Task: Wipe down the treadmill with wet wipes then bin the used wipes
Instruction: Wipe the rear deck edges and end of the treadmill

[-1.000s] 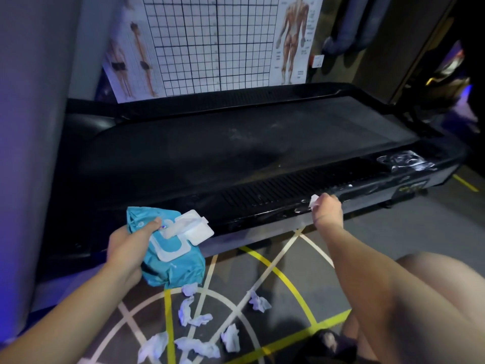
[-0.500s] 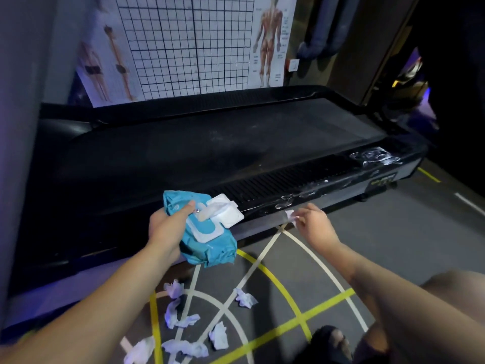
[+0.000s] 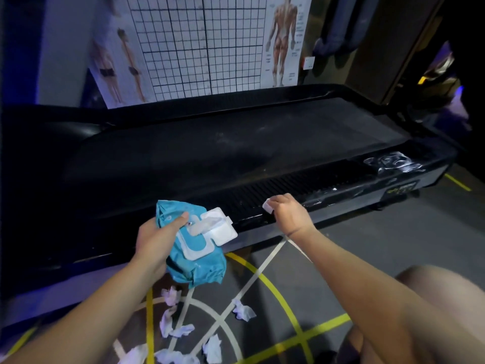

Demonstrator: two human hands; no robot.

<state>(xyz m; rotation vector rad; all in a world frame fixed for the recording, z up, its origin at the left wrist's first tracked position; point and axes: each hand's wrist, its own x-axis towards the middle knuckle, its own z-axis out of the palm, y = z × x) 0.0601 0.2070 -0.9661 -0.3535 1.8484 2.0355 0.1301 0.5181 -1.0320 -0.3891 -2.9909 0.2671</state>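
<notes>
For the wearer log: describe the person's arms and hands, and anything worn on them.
The left hand and right hand are bare: no gloves, no watch or band at either wrist. The left forearm and right forearm carry no sleeve.

The right hand hides most of its wipe.

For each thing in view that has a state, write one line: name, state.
wipes pack, lid open, gripped by left hand
wipe, wadded, pinched by right hand at treadmill rail
used wipes, crumpled on floor, not binned
treadmill rail, wet-streaked
</notes>
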